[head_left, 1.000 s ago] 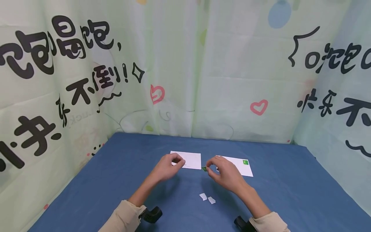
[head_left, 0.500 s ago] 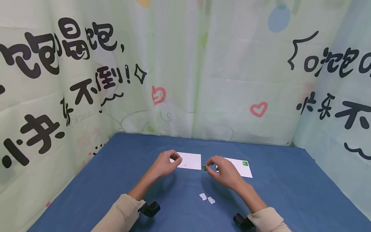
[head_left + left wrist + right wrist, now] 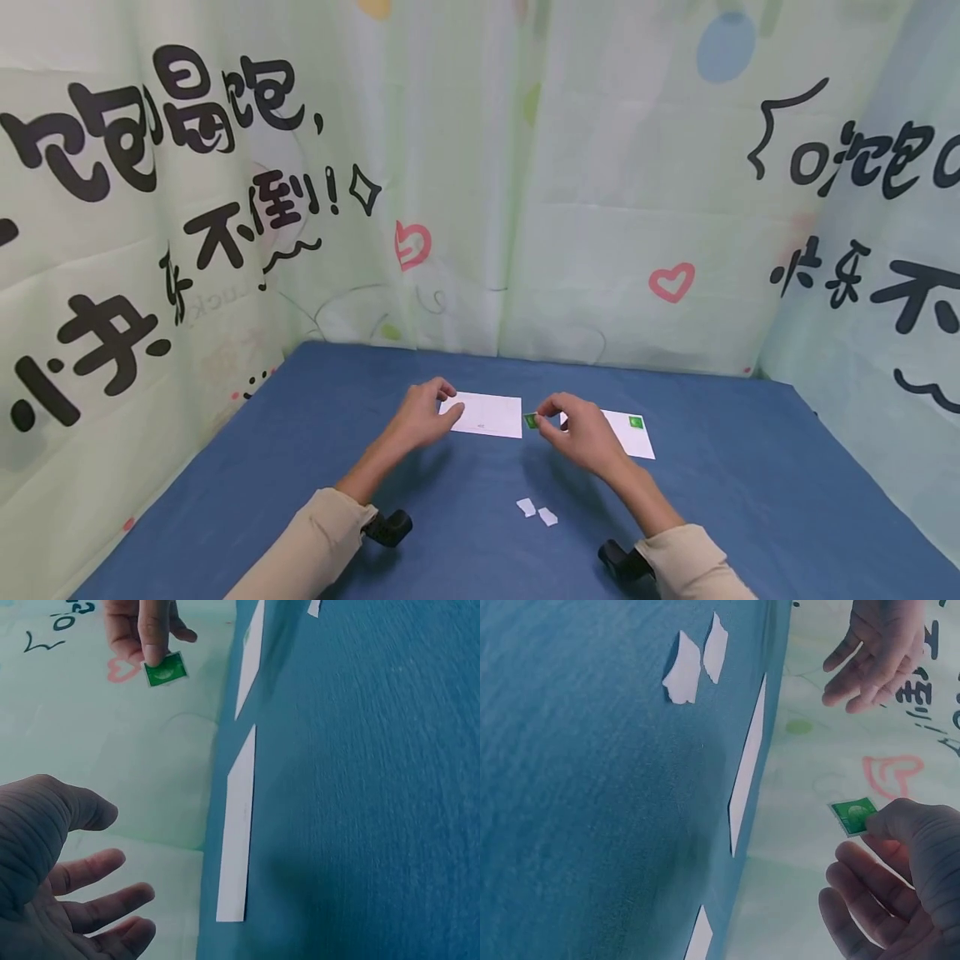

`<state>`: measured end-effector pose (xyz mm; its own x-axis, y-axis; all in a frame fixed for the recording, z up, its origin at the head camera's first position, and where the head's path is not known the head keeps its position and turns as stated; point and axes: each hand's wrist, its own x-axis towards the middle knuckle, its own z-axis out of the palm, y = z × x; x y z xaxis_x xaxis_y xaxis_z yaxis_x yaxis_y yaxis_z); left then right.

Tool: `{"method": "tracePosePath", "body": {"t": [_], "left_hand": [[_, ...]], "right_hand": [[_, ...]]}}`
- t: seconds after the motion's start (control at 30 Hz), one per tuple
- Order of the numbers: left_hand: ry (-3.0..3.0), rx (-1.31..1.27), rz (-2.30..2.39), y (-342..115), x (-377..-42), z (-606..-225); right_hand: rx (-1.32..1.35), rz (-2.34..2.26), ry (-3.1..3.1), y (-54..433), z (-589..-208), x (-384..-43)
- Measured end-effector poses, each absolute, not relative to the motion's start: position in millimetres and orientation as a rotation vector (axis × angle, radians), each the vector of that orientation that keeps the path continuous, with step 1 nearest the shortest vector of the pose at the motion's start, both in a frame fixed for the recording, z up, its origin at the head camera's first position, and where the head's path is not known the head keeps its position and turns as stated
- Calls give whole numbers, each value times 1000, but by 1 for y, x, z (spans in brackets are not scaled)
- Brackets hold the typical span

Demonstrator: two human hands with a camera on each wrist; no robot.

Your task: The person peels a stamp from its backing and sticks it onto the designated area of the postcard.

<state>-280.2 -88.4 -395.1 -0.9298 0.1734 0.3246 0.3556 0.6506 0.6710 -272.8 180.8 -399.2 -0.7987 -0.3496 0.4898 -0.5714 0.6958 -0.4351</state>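
Note:
My right hand (image 3: 587,435) pinches a small green postage stamp (image 3: 853,816) by one edge, between thumb and index finger. The stamp has a thin white border and is held up above the table. My left hand (image 3: 423,414) hangs over the left end of a white envelope (image 3: 491,415), fingers apart and holding nothing, as the left wrist view also shows. A second white envelope (image 3: 628,433) lies partly hidden behind my right hand. On its upper right corner sits another green stamp (image 3: 636,422).
Two torn white paper scraps (image 3: 527,507) lie on the blue tablecloth (image 3: 465,542), nearer to me than the envelopes. A pale printed curtain (image 3: 585,250) hangs behind the table and along both sides.
My left hand has drawn slightly left, and its thumb and fingers have spread apart. The stamp in my right hand has turned to show more of its green face.

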Motion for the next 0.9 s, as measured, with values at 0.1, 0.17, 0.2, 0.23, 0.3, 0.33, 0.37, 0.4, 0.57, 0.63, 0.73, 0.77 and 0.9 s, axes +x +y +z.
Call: {"method": "tracePosePath", "body": {"t": [0.1,0.17,0.2,0.23,0.3,0.33,0.37,0.4,0.57,0.63,0.73,0.77,0.9], "left_hand": [[-2664,-380,-1108,-90,-283,-398],[-2684,-350,-1085,-91,-285,-400],[-2693,-339,-1070,-92,-286,-401],[-2696,-334,-1057,-93,-287,-402],[-2703,-325,-1046,-94,-289,-404],[-2703,-329,-1040,-94,-290,-405],[-2707,-328,-1038,-95,-291,-405],[-2711,-328,-1037,-96,-292,-406],[-2743,-333,-1019,-98,-295,-407],[-2759,-332,-1011,-98,-296,-408],[-2775,-331,-1007,-99,-297,-410],[-2775,-334,-1005,-99,-297,-410],[-2762,-343,-1015,-99,-299,-411]], "right_hand": [[709,833,-2542,179,-401,-274],[700,830,-2553,178,-401,-275],[695,832,-2559,177,-400,-275],[689,833,-2564,176,-400,-275],[677,839,-2575,175,-400,-276],[670,839,-2579,175,-400,-276],[667,839,-2581,174,-399,-276],[666,842,-2582,174,-399,-277],[666,855,-2581,171,-401,-282],[666,861,-2582,170,-402,-283],[661,875,-2583,168,-403,-285],[657,881,-2584,168,-403,-286],[640,909,-2591,166,-403,-288]]}}
